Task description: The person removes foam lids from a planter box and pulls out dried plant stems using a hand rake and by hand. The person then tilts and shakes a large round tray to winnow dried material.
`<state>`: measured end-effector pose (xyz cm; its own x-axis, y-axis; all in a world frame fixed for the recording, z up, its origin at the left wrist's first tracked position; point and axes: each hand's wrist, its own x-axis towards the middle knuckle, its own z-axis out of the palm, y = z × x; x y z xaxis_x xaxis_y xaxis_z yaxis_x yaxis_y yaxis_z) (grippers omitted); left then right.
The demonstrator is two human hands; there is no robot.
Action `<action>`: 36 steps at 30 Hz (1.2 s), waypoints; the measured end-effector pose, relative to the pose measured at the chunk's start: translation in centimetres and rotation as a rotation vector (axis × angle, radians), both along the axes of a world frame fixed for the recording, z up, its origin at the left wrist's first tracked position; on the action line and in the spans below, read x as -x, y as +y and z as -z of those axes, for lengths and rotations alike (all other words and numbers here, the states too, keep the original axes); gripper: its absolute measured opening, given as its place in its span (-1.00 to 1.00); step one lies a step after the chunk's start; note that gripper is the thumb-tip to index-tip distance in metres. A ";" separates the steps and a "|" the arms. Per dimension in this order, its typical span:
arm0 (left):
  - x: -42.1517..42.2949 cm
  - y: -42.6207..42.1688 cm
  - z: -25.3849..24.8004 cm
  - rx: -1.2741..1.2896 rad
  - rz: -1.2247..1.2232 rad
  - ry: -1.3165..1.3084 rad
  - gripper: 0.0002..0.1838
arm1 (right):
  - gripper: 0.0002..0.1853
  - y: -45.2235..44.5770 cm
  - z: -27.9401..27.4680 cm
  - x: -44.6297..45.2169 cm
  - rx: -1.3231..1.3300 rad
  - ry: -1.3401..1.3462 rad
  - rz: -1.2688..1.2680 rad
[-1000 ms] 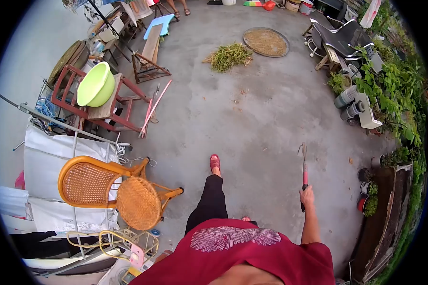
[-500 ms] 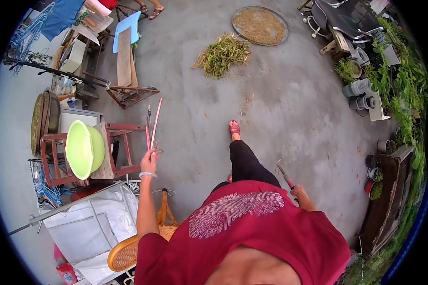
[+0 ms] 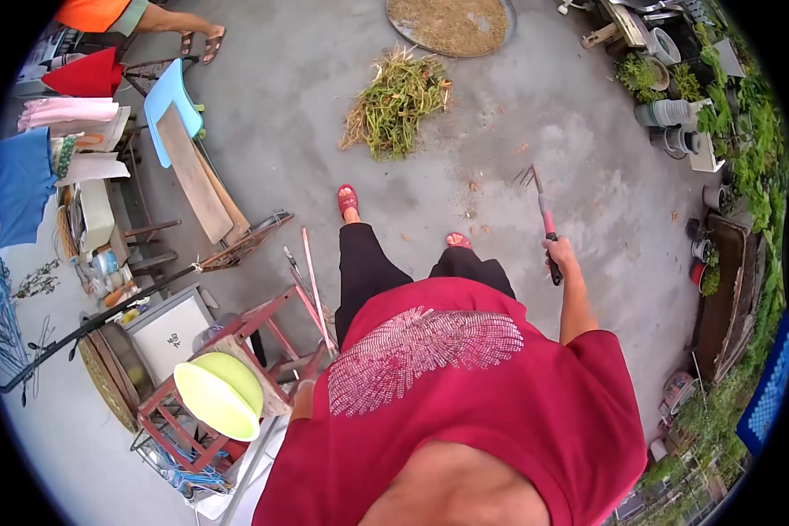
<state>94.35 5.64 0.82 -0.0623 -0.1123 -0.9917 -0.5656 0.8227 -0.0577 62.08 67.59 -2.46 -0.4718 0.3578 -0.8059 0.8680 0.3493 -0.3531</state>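
In my right hand (image 3: 561, 252) is a small hand rake (image 3: 543, 197) with a pinkish-red shaft and a black grip; its thin tines point away from me above the concrete. My fingers are closed around the grip. My left hand is hidden behind the shirt; only a bit of the left arm (image 3: 302, 401) shows. Thin pink and grey sticks (image 3: 309, 267) jut out beside my left thigh, their lower ends close to the shirt edge. Beyond my feet lies a heap of green and yellowish plant stalks (image 3: 399, 105).
A large round tray (image 3: 510, 39) of brown grains lies past the heap. A yellow-green basin (image 3: 221, 396) rests on a reddish wooden stool (image 3: 282, 337) at left. A blue folding chair (image 3: 162, 110) with boards and another person's legs (image 3: 180, 22) are farther off. Potted plants (image 3: 644, 74) line the right.
I have stepped forward, and the heap is nearer. My right hand has swung the hand rake outward and forward. My left hand, earlier holding the sticks, has dropped from sight. Another person's legs show more.
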 end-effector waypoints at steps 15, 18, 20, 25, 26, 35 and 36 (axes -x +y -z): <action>69.6 -10.5 -2.1 -0.118 -0.393 1.024 -0.67 | -0.85 -25.7 5.8 11.7 0.650 -0.105 1.064; 71.5 -2.9 2.0 -0.220 -0.029 0.697 -0.64 | -0.83 -25.5 10.5 14.1 0.757 -0.147 1.214; 72.5 2.2 3.3 -0.306 0.433 0.606 -0.60 | -0.82 -25.4 12.6 17.3 0.641 -0.157 1.213; 77.6 6.7 10.7 -0.416 0.673 0.566 -0.57 | -0.78 -25.0 16.9 25.3 0.595 -0.076 1.305; 79.2 7.3 12.3 -0.396 0.667 0.542 -0.57 | -0.77 -24.7 17.6 27.1 0.549 -0.053 1.292; 90.2 2.3 36.6 -0.260 0.741 0.561 -0.48 | -0.72 -25.9 26.1 40.6 0.245 0.134 1.333; 90.5 1.4 39.3 -0.291 0.798 0.622 -0.47 | -0.72 -26.1 27.1 41.9 0.227 0.142 1.318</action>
